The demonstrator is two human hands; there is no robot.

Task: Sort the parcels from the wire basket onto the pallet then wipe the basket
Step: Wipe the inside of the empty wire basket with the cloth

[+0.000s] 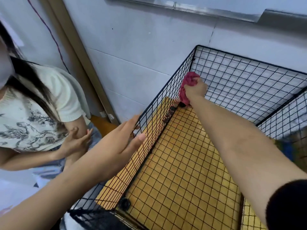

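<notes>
Beyond our left hand, at the far corner of the wire basket, our right hand reaches in with the arm stretched out. Its fingers are curled tight around a bunched pink cloth, and it presses the cloth against the inner side of the basket's left wall, just below the top rim. Our left hand lies nearer to us on that same wall. Its fingers are straight and flat against the outer side of the mesh near the rim, while the thumb rests on the inner side. Below both hands we see the basket's mesh bottom, with a yellow floor showing through it. A round black connector sits at the near lower corner, below our left forearm. Left of our left hand stands another person in a white short-sleeved top with a grey print, one hand resting on their own forearm. A dark sleeve covers our right upper arm.
</notes>
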